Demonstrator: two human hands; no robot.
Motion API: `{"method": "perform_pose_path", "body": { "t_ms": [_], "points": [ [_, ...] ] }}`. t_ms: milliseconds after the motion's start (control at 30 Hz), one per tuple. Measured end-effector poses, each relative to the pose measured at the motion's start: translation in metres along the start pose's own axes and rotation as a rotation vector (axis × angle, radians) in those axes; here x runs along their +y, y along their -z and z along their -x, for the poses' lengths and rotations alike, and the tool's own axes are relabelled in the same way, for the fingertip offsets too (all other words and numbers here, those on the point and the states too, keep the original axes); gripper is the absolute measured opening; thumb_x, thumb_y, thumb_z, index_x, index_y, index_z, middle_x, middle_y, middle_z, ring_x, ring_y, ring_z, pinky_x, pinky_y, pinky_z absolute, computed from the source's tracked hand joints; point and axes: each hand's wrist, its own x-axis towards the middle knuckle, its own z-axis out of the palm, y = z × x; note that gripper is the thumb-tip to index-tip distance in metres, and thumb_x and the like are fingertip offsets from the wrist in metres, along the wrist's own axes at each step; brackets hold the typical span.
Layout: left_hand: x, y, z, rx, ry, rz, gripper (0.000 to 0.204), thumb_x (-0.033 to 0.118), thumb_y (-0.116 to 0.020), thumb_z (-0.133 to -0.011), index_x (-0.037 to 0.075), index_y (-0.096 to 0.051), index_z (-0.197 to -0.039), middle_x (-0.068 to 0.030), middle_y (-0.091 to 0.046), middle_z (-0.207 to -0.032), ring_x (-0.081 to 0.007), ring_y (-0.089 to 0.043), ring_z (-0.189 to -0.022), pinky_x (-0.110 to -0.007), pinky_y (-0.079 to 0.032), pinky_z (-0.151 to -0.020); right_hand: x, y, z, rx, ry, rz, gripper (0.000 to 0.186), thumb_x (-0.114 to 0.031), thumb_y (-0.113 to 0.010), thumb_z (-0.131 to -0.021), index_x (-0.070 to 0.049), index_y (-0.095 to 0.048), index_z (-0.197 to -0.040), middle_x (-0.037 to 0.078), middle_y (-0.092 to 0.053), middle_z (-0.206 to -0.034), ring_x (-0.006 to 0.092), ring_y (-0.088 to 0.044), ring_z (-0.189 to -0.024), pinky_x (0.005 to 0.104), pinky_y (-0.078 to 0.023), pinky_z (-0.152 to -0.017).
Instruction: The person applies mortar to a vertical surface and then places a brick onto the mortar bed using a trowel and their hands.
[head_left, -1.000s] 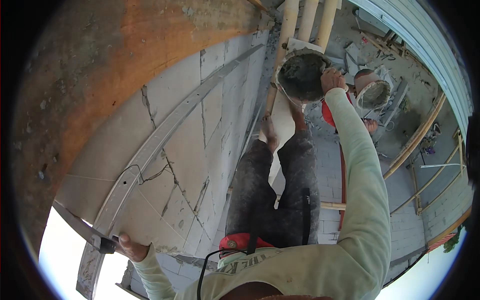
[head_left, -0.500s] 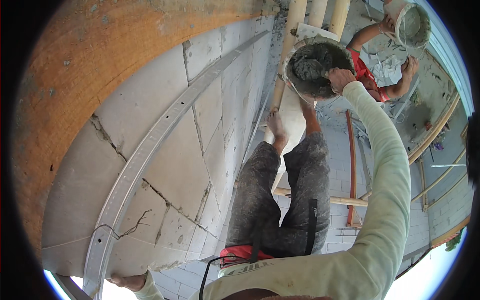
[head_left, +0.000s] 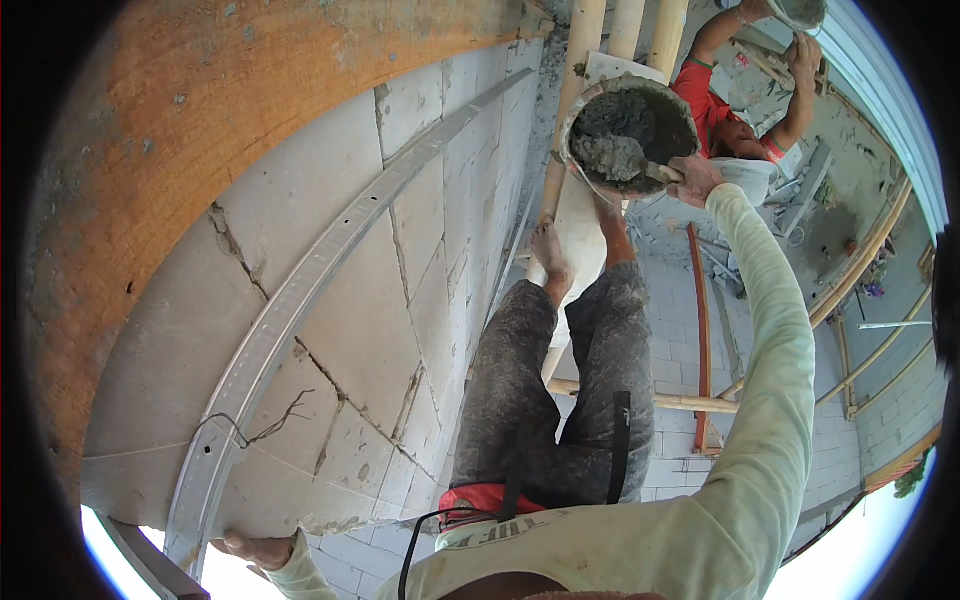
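my left hand [head_left: 258,548] sits at the bottom of the view, its grip pressed flat around the lower end of the long metal straightedge [head_left: 300,300] that lies against the block wall [head_left: 380,330]. a second ago this hand showed lower left with more of the rail's end visible; now the view has swung up and the hand is nearly cut off at the edge, so i cannot tell how tightly the fingers close.

further out, my right arm in its pale green sleeve [head_left: 770,400] stretches up to the mortar bucket [head_left: 628,135]. my right hand [head_left: 695,180] has its grip pinched on the bucket's rim. over the last second the bucket has come closer and larger, its grey mortar now plainly visible inside, so i judge i've taken it in and have it at hand beside the bamboo poles [head_left: 600,60].

between them my mortar-spattered trousers [head_left: 570,400] and bare feet [head_left: 550,250] rest on the scaffold.

beyond, a co-worker in a red shirt [head_left: 715,100] has both arms raised to a second bucket [head_left: 800,12] overhead.

packages, labels, signs: i see none i can make out; only some lettering on my own shirt near the lower edge.
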Motion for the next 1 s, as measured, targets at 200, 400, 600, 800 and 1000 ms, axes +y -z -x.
{"method": "perform_pose_path", "body": {
  "t_ms": [200, 400, 600, 800, 1000],
  "points": [
    [0.05, -0.031, -0.01, -0.011, 0.261, 0.308, 0.089, 0.073, -0.049, -0.079, -0.004, -0.045, -0.124, -0.0164, -0.051, -0.111, -0.0259, -0.054, -0.1, -0.044, -0.047, -0.08, -0.044, 0.036, 0.079, 0.106, 0.0, -0.216, 0.035, -0.023, -0.071, -0.065, -0.001, -0.061, -0.091, 0.022, -0.064, -0.081, 0.0402, -0.061, -0.081, 0.0457, -0.047, -0.074],
    [0.067, -0.018, -0.026, -0.189, 0.187, 0.437, 0.08, 0.056, -0.066, -0.077, -0.006, -0.048, -0.124, -0.0186, -0.053, -0.115, -0.0283, -0.053, -0.103, -0.039, -0.041, -0.091, -0.098, 0.109, 0.2, 0.217, -0.059, -0.283, 0.031, -0.018, -0.07, -0.065, 0.002, -0.058, -0.085, 0.023, -0.059, -0.073, 0.0402, -0.058, -0.073, 0.0438, -0.045, -0.067],
    [0.064, -0.012, -0.034, -0.13, 0.111, 0.495, 0.079, 0.047, -0.077, -0.07, -0.003, -0.049, -0.124, -0.0184, -0.057, -0.114, -0.0315, -0.055, -0.104, -0.042, -0.042, -0.092, -0.177, 0.201, 0.33, 0.344, -0.029, -0.29, 0.031, -0.016, -0.068, -0.066, 0.003, -0.059, -0.089, 0.02, -0.055, -0.071, 0.0343, -0.055, -0.067, 0.0404, -0.045, -0.066],
    [0.049, -0.018, -0.034, -0.11, 0.016, 0.313, 0.095, 0.066, -0.069, -0.069, 0.001, -0.04, -0.133, -0.0183, -0.054, -0.119, -0.033, -0.056, -0.109, -0.047, -0.042, -0.091, -0.303, 0.324, 0.458, 0.519, 0.121, -0.375, 0.031, -0.021, -0.06, -0.07, 0.005, -0.059, -0.087, 0.002, -0.046, -0.059, 0.0097, -0.043, -0.052, 0.027, -0.035, -0.049],
    [0.048, -0.004, -0.037, -0.193, 0.043, 0.278, 0.096, 0.066, -0.068, -0.068, 0.002, -0.04, -0.134, -0.0168, -0.054, -0.12, -0.0324, -0.053, -0.113, -0.046, -0.041, -0.093, -0.436, 0.419, 0.533, 0.696, 0.219, -0.197, 0.029, -0.019, -0.059, -0.074, 0.005, -0.06, -0.091, 0.003, -0.049, -0.063, 0.0119, -0.047, -0.056, 0.0296, -0.039, -0.051]
  ]
}}
